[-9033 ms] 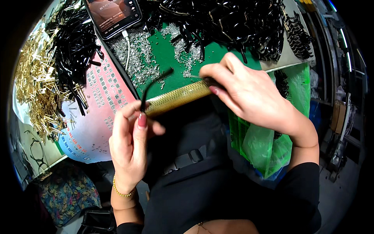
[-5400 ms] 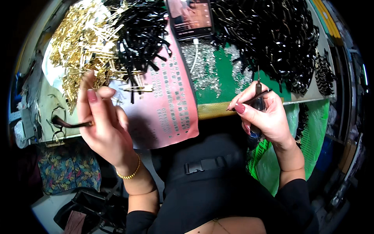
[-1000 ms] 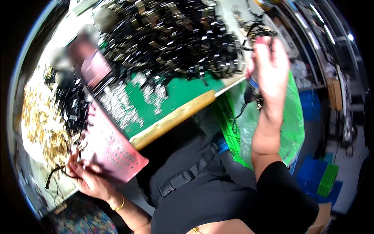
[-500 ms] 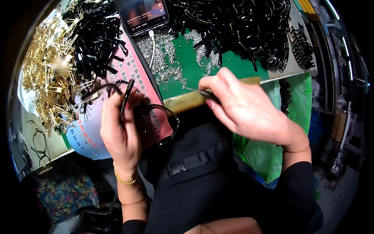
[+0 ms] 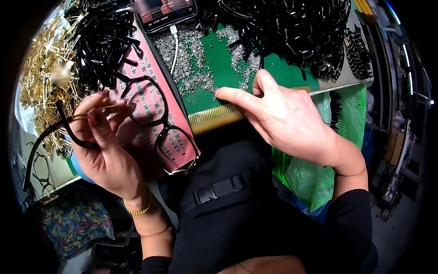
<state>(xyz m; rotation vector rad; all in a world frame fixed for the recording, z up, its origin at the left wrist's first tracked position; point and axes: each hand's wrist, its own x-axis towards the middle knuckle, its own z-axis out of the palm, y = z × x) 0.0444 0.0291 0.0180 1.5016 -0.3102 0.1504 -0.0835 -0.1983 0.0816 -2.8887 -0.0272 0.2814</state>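
My left hand (image 5: 107, 150) pinches a pair of black eyeglass frames (image 5: 164, 122) near a thin gold-coloured metal part (image 5: 102, 109) between thumb and fingers. Its two rims hang to the right of the hand, and a dark curved temple (image 5: 40, 139) sticks out to the left. With the index finger stretched out, my right hand (image 5: 287, 114) touches the edge of a heap of tiny silvery screw-like pieces (image 5: 189, 59). Its other fingers are curled under, hiding whatever they hold.
Black temples pile up at the back left (image 5: 102, 45) and back right (image 5: 283, 27). Gold-coloured metal parts (image 5: 41, 91) lie at far left. A phone (image 5: 166, 16) with a white cable rests on the green mat (image 5: 212, 50). Gold mesh (image 5: 219, 119) lines the front edge, beside a green basket (image 5: 353, 109).
My left hand has moved left and turned, swinging the eyeglass frames out. The thin pointed tool in my right hand no longer shows, and that index finger now reaches the small silvery pieces.
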